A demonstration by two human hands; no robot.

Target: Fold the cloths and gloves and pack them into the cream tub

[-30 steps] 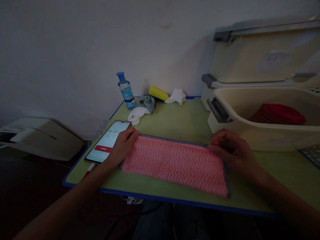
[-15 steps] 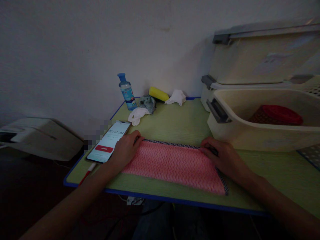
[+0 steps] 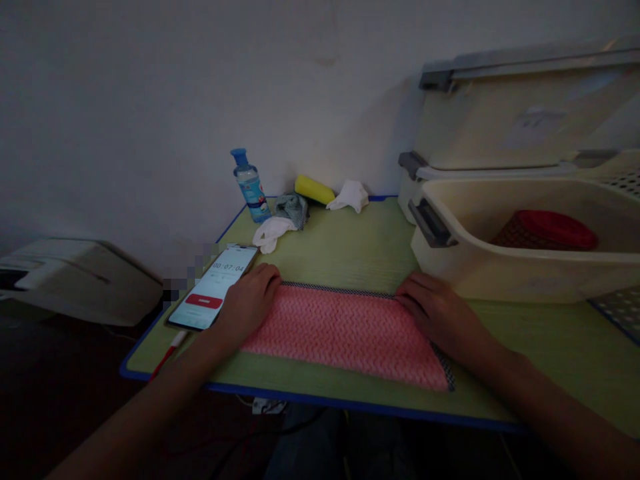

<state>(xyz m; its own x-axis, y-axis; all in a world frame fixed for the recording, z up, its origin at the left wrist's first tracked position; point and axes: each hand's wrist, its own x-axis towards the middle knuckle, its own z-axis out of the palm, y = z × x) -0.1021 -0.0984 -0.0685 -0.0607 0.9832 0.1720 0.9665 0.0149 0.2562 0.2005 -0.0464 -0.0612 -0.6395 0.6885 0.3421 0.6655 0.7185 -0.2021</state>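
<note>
the pink cloth (image 3: pixel 340 333) lies flat in the lower middle of the frame, a long strip with a dark checked edging along its far side and right end, on the green table (image 3: pixel 345 247).

the left hand (image 3: pixel 253 297) is at the cloth's far left corner, its fingers bent and close together, the tips down on the edge. the right hand (image 3: pixel 435 307) is at the far right corner, fingers curled inward and lightly bunched, also touching the edge. the light is dim and the thumbs are partly hidden, so i cannot tell whether either hand pinches the fabric or only presses it.

just left of the left hand is a phone (image 3: pixel 215 283) with a lit screen, a red and white cable (image 3: pixel 173 347) at its near end. toward the upper middle stand a blue bottle (image 3: pixel 253 193), a crumpled grey cloth (image 3: pixel 293 210), a white cloth (image 3: pixel 273 233), a yellow object (image 3: pixel 314 190) and another white piece (image 3: pixel 351 195). at the right, a cream bin (image 3: pixel 510 273) holds something red (image 3: pixel 555 230).
</note>
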